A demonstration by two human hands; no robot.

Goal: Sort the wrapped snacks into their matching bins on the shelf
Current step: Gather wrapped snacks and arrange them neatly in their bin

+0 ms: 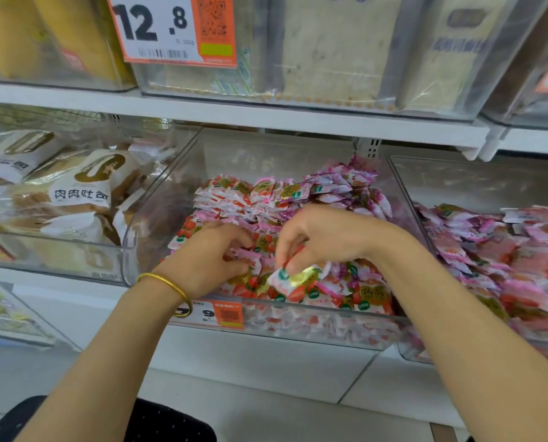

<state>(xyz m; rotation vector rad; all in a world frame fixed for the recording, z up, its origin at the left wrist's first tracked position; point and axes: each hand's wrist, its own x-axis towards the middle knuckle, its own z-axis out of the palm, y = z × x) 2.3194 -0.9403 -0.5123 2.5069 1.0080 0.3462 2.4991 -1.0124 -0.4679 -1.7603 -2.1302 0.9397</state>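
While both hands work inside the middle bin (pixel 129 256), the step looks like picking out packs that belong elsewhere. The right hand (pixel 317 237) pinches a red snack (pixel 295 279) with a gold patch between thumb and fingertips, just above the heap near the bin's front. The left hand (pixel 208 260) curls round a pink snack (pixel 245 255) close beside it. To do this well, lift one pack at a time, read its print before letting go, and keep one colour to each hand, since red and pink lie mixed here and such wrappers probably slip from a weak pinch. Pink ones seem to belong in the right bin (pixel 457 183), which holds mostly pink. Counted: two hands, one bangle (pixel 167 282) on the left wrist, two snacks held, and three bins on this shelf level, including the left bin (pixel 43 256) of bread packs (pixel 81 193). Two price tags show whole, an upper tag (pixel 177 30) and a lower tag (pixel 215 314). The loose snacks are too many to count.
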